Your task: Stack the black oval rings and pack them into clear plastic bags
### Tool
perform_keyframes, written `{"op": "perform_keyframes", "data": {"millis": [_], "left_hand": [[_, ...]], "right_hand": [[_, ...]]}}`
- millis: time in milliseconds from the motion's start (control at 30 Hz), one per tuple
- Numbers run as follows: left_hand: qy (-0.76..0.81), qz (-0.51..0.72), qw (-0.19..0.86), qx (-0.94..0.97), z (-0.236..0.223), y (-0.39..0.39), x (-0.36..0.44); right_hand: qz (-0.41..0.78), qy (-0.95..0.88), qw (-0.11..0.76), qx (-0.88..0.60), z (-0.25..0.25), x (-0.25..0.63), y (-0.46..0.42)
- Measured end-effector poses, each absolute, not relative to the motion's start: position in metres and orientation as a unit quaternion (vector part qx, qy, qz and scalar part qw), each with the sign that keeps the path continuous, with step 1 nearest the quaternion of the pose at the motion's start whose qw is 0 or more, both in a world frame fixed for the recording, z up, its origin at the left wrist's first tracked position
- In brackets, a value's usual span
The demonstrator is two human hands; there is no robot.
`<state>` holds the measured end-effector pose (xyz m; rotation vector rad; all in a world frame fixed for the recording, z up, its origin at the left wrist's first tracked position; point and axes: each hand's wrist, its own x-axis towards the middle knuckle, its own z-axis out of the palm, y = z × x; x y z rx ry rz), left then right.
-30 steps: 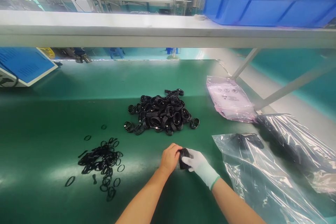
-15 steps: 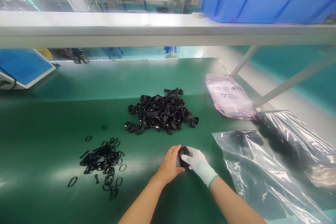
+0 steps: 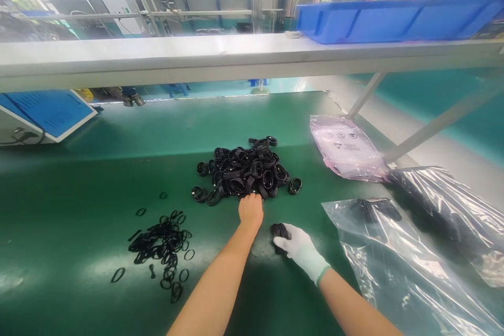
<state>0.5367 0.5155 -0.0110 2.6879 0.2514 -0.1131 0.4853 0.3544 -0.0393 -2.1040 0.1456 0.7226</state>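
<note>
A heap of black coiled cables (image 3: 246, 173) lies in the middle of the green table (image 3: 79, 178). My bare left hand (image 3: 251, 209) reaches to the near edge of that heap, its fingers curled down onto the coils; what they grip is hidden. My right hand (image 3: 297, 244), in a white glove, is closed around a small stack of black coiled cables (image 3: 279, 232) resting on the table just right of my left wrist.
Loose black rubber bands (image 3: 161, 244) are scattered at the near left. A pink bag (image 3: 346, 148) and clear plastic bags (image 3: 397, 252) lie at the right. A blue-topped machine (image 3: 47, 113) stands far left. A shelf (image 3: 220, 55) overhead carries a blue bin (image 3: 394, 17).
My left hand has let go of the stack and moved forward to the heap's near edge. My right hand stays holding the stack.
</note>
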Motion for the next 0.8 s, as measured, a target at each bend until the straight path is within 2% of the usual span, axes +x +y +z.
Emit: {"op": "perform_keyframes", "data": {"millis": [133, 233, 300, 533, 800], "left_hand": [[0.102, -0.066, 0.24, 0.963, -0.017, 0.524, 0.491], [0.127, -0.116, 0.393, 0.903, -0.033, 0.52, 0.442], [0.15, -0.136, 0.46, 0.864, -0.043, 0.511, 0.421], [0.165, -0.166, 0.384, 0.893, -0.039, 0.488, 0.417], [0.153, -0.223, 0.349, 0.897, -0.023, 0.5, 0.424]], "right_hand": [[0.285, 0.055, 0.439, -0.85, -0.041, 0.485, 0.355], [0.284, 0.05, 0.439, -0.851, -0.042, 0.485, 0.354], [0.286, 0.044, 0.439, -0.851, -0.041, 0.485, 0.353], [0.282, 0.023, 0.411, -0.866, -0.036, 0.484, 0.353], [0.257, 0.04, 0.351, -0.9, -0.019, 0.483, 0.364]]}}
